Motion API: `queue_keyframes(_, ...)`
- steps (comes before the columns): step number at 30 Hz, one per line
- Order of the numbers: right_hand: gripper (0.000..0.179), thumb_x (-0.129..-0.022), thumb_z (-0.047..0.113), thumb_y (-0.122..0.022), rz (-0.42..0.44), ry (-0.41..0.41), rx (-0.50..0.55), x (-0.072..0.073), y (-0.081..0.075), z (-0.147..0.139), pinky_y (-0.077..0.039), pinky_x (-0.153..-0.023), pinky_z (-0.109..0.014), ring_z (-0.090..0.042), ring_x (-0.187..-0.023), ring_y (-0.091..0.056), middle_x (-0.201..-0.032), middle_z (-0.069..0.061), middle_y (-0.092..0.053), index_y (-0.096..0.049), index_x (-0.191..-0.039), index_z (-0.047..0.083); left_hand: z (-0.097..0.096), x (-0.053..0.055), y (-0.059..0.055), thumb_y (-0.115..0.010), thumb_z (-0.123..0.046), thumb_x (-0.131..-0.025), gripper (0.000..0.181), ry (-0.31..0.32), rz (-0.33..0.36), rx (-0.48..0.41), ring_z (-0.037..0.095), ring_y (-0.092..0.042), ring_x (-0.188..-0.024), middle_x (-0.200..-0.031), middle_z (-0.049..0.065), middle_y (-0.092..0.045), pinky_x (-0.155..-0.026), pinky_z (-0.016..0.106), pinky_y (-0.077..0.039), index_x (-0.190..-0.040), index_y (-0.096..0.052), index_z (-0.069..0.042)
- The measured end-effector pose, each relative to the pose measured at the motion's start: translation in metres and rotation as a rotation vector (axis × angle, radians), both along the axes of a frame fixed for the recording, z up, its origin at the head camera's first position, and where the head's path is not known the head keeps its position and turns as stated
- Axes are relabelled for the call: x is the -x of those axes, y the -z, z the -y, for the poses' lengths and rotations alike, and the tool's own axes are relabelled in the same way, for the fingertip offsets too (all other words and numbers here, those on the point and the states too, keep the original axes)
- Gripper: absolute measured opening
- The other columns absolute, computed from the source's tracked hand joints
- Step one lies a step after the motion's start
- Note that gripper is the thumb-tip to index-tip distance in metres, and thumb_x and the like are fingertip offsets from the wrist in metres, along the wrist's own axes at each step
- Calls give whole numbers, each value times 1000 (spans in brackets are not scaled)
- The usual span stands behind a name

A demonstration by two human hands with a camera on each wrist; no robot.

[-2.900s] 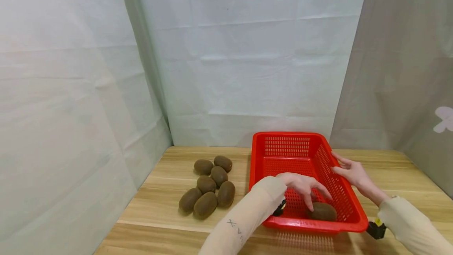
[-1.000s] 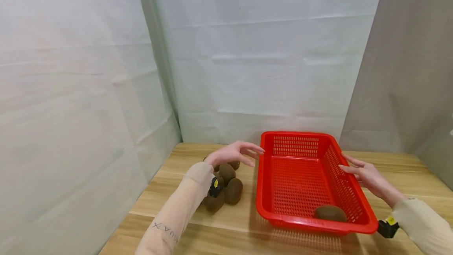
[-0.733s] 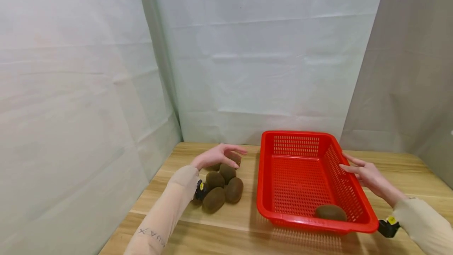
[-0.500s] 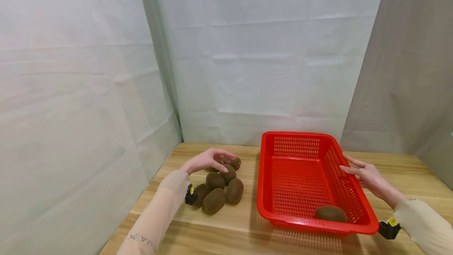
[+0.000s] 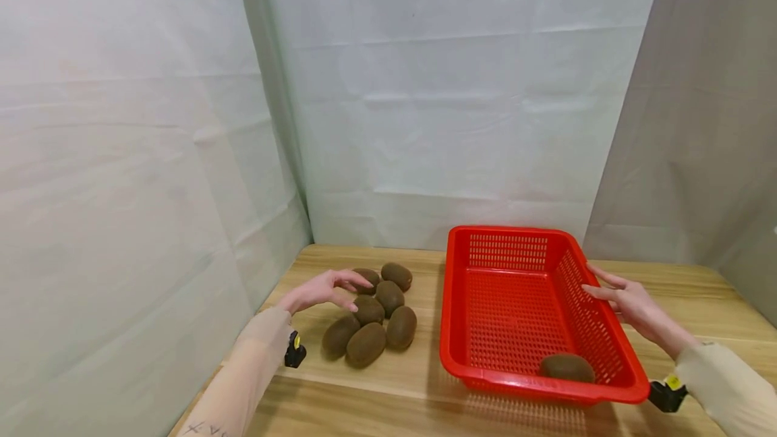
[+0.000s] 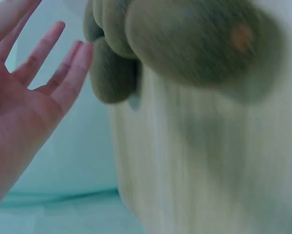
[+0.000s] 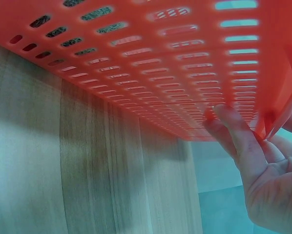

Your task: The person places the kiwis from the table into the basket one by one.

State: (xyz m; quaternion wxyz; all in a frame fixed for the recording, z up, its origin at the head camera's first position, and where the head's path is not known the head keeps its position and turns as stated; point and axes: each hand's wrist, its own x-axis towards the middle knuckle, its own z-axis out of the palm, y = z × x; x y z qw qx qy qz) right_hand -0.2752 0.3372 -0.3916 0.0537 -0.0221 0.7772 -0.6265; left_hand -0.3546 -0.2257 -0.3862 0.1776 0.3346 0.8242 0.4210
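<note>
My left hand (image 5: 318,290) hovers with loosely bent, spread fingers at the left side of a cluster of brown kiwis on the table. Its fingertips are close to the back-left kiwi (image 5: 367,281) and the middle kiwi (image 5: 368,311). In the left wrist view nothing lies in the palm of the left hand (image 6: 24,107), and a large kiwi (image 6: 190,39) is beside it. My right hand (image 5: 634,305) grips the right rim of a red plastic basket (image 5: 452,315); the right wrist view has fingers (image 7: 239,131) against its slotted outer wall. One kiwi (image 5: 567,367) lies in the basket's near right corner.
The wooden table (image 5: 364,403) ends at the left against a pale cloth wall (image 5: 152,187). Another cloth wall (image 5: 455,120) stands behind the basket. A dark wrist camera (image 5: 295,349) sits under the left sleeve.
The left hand has left the basket, where the kiwi now lies, and moved left over the cluster, then to its near-left side. The right hand has stayed on the rim.
</note>
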Motion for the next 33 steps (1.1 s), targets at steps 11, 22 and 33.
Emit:
queue_keyframes(11,69,-91,25,-56,-4,3,10,0,1,-1,-50,-67,-42,-32,-80,-63,-110,-14,-58,-14,-142,2,42,-18,17,-71,-5,-75,61,7,172,23,45,-35,-115,-137,12,-36,-88,51,-34,-131,-47,-5)
queue_keyframes(22,69,-91,25,-55,2,8,2,-1,3,-1,-50,-67,-42,-32,-79,-63,-109,-15,-58,-14,-142,3,48,-25,32,-69,2,-76,69,126,235,-24,41,-38,-113,-138,24,-28,-83,43,-43,-135,-34,5)
queue_keyframes(33,69,-92,25,-55,-2,8,-10,0,1,0,-50,-67,-42,-31,-80,-63,-110,-17,-58,-13,-142,2,41,-18,37,-72,1,-73,71,233,111,12,38,-30,-121,-136,22,-32,-92,47,-31,-134,-37,5)
